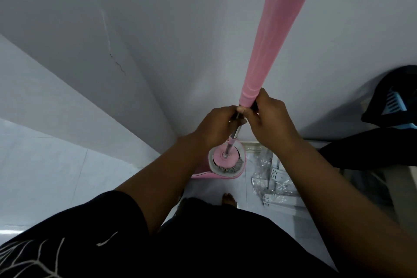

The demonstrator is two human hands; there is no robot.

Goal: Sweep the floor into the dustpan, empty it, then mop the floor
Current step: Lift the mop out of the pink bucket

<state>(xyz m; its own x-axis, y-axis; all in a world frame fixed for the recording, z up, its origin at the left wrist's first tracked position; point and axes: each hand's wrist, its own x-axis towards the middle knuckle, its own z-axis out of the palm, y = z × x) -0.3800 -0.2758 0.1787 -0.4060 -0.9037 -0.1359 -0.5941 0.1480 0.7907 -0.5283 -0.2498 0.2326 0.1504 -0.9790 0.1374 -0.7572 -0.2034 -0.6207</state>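
A pink mop handle (277, 29) rises from the middle of the view to the top right. Below it a thin metal shaft (233, 136) runs down to the pink mop head (223, 157), whose grey strands (230, 166) sit in the spinner of a pink mop bucket (203, 174) in the wall corner. My left hand (216, 126) grips the metal shaft just under the pink sleeve. My right hand (270, 117) grips the lower end of the pink sleeve, touching the left hand.
Grey walls meet in a corner behind the bucket. Clear plastic wrapping with white plastic parts (270, 178) lies on the tiled floor to the right. A dark bag with a blue item (392, 99) sits at the far right. My bare foot (229, 198) stands near the bucket.
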